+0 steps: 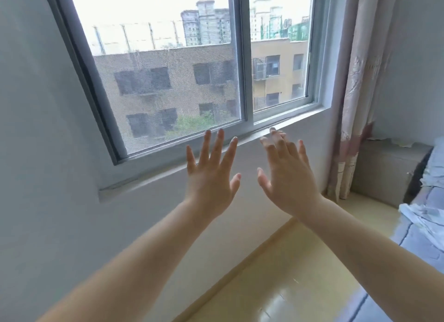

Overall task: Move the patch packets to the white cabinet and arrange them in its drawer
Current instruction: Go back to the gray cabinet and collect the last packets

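My left hand point(211, 175) is raised in front of me with its fingers spread and straight, holding nothing. My right hand point(286, 177) is held up beside it, a short gap apart, fingers straight and empty too. Both are in the air before the wall under a window. No patch packets, white cabinet or drawer appear in the head view.
A sliding window point(168, 69) with a mesh screen fills the wall ahead, above a narrow sill point(216, 158). A patterned curtain point(355, 93) hangs at the right. A grey box-like unit point(384, 175) and a bed with blue bedding point(427, 220) stand at the right. Glossy yellowish floor point(288, 273) lies below.
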Tool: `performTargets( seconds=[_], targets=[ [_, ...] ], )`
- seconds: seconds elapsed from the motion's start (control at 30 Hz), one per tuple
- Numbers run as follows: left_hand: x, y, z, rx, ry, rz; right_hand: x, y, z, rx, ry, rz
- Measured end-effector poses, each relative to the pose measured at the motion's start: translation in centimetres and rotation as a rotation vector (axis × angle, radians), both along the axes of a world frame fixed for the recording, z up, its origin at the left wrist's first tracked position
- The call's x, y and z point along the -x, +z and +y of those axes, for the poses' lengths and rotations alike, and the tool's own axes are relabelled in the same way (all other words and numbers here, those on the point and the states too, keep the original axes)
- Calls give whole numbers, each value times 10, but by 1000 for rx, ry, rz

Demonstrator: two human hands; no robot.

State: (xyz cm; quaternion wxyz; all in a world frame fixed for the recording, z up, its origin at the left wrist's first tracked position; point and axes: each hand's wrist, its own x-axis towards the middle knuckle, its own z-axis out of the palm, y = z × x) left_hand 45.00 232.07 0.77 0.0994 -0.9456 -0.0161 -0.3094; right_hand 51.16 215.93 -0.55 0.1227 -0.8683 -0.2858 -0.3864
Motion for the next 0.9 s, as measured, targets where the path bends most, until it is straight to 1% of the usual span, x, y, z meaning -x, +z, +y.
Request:
performTargets(
  seconds=[0.17, 0.3, 0.5, 0.7, 0.9],
  targets=[
    [-119, -16, 21, 22, -75, 82, -108, -19, 20, -5, -62, 60],
    [-229, -26, 30, 3, -142, 125, -199, -35, 26, 3, -167, 57],
    [-420, -18, 22, -4, -344, 84, -359, -33, 21, -11, -387, 53],
    [-597, -13, -28, -27, -547, 146, -501, -23, -20, -20, -611, 114],
    [-719, -34, -117, 9, -714, 227, -598, -34, -97, -20, -774, 180]
  ],
)
